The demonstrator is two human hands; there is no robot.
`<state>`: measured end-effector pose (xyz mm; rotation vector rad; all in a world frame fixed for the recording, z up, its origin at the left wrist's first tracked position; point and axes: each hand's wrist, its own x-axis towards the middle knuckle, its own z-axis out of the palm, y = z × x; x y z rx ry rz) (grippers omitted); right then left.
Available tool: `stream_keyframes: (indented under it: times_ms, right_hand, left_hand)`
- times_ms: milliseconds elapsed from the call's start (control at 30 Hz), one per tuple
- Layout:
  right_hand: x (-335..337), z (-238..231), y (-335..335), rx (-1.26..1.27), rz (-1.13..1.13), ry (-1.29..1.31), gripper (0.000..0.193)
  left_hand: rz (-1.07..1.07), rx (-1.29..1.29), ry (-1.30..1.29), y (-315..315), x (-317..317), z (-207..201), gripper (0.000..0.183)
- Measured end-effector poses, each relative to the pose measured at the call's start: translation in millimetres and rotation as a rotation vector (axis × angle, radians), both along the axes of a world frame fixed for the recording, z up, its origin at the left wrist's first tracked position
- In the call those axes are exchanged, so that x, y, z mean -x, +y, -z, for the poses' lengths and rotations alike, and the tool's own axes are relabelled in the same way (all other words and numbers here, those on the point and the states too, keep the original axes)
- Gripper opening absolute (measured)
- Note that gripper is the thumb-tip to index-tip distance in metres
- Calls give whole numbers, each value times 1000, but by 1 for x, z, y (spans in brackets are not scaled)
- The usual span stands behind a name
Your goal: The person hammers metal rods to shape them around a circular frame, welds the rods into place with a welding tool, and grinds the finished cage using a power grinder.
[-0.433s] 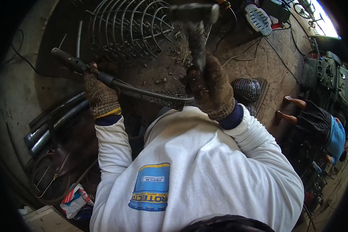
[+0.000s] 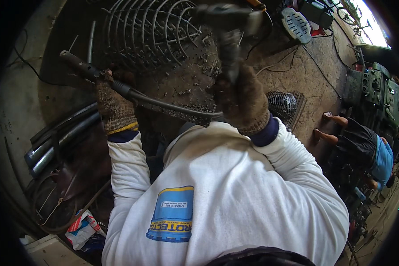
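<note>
Two Gloved Hands: Hammer at Right, Tubular Tool at Left

Left hand (image 2: 116, 108): knitted brown glove with a yellow cuff edge, clamped around a dark tubular tool (image 2: 124, 90). The tool's thick end, pierced with holes, points to the upper left. Its thinner section curves to the right, passing above the hem of the white shirt (image 2: 252, 177) and ending in view just beside the right glove. Whether that end touches the glove cannot be determined.

Right hand (image 2: 245, 99): matching glove, closed on the handle of a hammer (image 2: 229, 53). The handle extends upward in the view; the head lies crosswise at the top edge and is blurred. Contact between the head and any surface cannot be confirmed. The hands are apart.

Surroundings: a cage of curved metal rods (image 2: 148, 33) lies beyond the left hand. Small metal debris (image 2: 213, 64) is scattered between the cage and the hammer. A smaller wire coil (image 2: 281, 104) lies just right of the right hand. Dark curved pipes (image 2: 75, 133) lie left of the left forearm. At far right, a co-worker in a blue top (image 2: 382, 159) is near a green machine (image 2: 379, 91).
</note>
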<state>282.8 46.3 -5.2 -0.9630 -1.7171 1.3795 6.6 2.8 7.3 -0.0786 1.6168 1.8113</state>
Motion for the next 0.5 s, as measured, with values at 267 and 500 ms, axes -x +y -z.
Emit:
stream_keyframes:
  times_ms: [267,500]
  right_hand:
    - [6,17,11,360,-12,-81,27]
    - [-9,-48,-1,280,94,233,31]
  left_hand:
    - [-3,5,19,5,7,2,30]
    - [95,22,171,-7,14,16,27]
